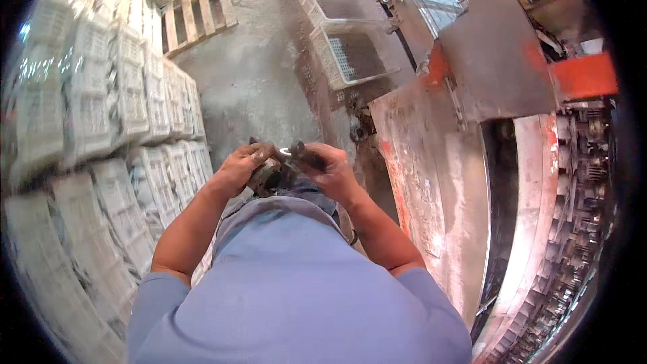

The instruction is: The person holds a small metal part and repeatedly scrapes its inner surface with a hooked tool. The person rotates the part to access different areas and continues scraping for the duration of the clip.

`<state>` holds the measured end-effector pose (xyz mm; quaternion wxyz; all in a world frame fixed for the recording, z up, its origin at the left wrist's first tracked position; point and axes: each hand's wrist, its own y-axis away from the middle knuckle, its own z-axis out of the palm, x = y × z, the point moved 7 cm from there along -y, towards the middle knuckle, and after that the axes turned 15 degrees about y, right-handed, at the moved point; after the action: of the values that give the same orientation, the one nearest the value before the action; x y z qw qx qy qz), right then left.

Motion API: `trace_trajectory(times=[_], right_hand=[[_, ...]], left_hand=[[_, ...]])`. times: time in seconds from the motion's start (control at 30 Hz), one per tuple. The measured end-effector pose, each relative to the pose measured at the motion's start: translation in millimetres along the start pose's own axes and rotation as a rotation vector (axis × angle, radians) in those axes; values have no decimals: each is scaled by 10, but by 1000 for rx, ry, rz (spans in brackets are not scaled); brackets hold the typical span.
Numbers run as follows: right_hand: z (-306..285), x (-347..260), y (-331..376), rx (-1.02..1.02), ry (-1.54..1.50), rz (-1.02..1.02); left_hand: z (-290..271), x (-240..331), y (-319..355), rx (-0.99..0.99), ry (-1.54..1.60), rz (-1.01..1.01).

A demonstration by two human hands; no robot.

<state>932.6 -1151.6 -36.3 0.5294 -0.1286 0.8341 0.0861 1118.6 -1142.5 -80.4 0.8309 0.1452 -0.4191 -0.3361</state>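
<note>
My left hand (244,167) and my right hand (329,170) are close together in front of my waist, both with fingers closed. Between them is a dark, round-ended piece (297,149), with a bright curved bit (285,152) beside it. My right fingers wrap around the dark piece. My left thumb and fingers pinch something small and dark at their tips, too unclear to name. Just below my left fingers is a dark rounded shape (267,179), partly covered by the hand.
Stacked white plastic crates (91,81) line the left side, with a wooden pallet (200,7) beyond. Ahead on the floor stand white crates (347,54). A large metal machine (431,182) with orange parts (585,75) runs along my right; a row of metal parts (573,229) lies past it.
</note>
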Motion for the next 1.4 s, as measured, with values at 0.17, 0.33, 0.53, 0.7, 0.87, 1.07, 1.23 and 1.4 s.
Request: trace_trajectory(times=[0.17,0.33,0.53,0.7,0.87,1.07,1.23,1.4], right_hand=[[-400,203,-1514,77,44,-126],[-929,466,-3205,-31,-361,211],[-1207,390,-4954,-377,-309,257],[-1206,510,-6602,-356,-184,203],[-1385,783,-8047,-145,-185,250],[-1956,854,-9659,-41,106,319],[-2566,1357,-10886,282,-164,313],[-3759,1991,-12413,443,39,433]], left_hand=[[-1,944,-1198,48,88,-130],[39,2281,-2195,200,-189,-4],[-139,3706,-3141,186,-186,77],[-640,4737,-4351,125,-413,379],[-835,5951,-5450,136,-697,485],[-872,7349,-6841,49,-676,471],[-1215,8141,-7993,105,-333,230],[-1836,8992,-8788,283,239,61]])
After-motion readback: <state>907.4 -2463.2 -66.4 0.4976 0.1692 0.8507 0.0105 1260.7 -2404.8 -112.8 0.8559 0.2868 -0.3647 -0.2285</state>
